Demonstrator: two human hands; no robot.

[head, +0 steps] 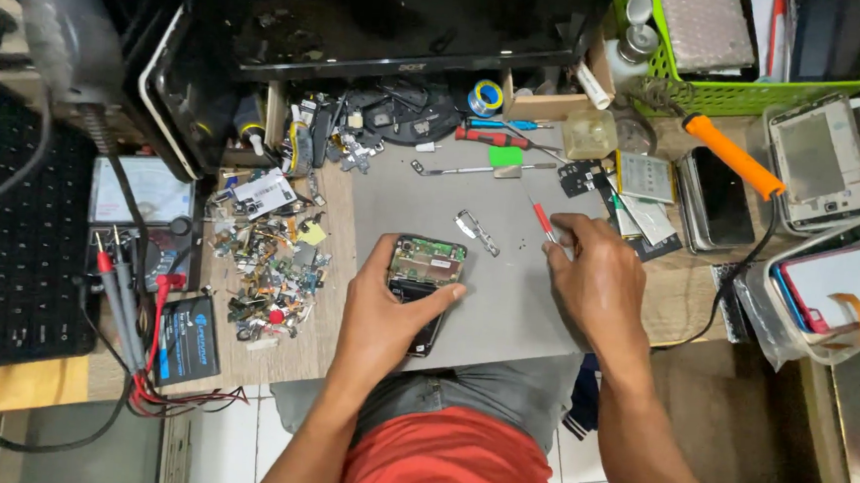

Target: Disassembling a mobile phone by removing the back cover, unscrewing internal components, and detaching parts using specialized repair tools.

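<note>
My left hand (386,313) grips an opened phone (423,276) with its green circuit board showing, held just above the grey work mat (506,306). My right hand (592,276) rests on the mat to the right and pinches a small red-handled screwdriver (543,220) that points up and left. A small metal bracket (477,230) lies on the mat between the phone and the screwdriver, with a few tiny screws beside it.
A heap of small electronic scraps (274,272) covers the desk to the left. Multimeter probes (123,297) lie further left. Phones and a battery (711,194) sit to the right, beside an orange-handled soldering iron (734,156) and a green basket (748,92).
</note>
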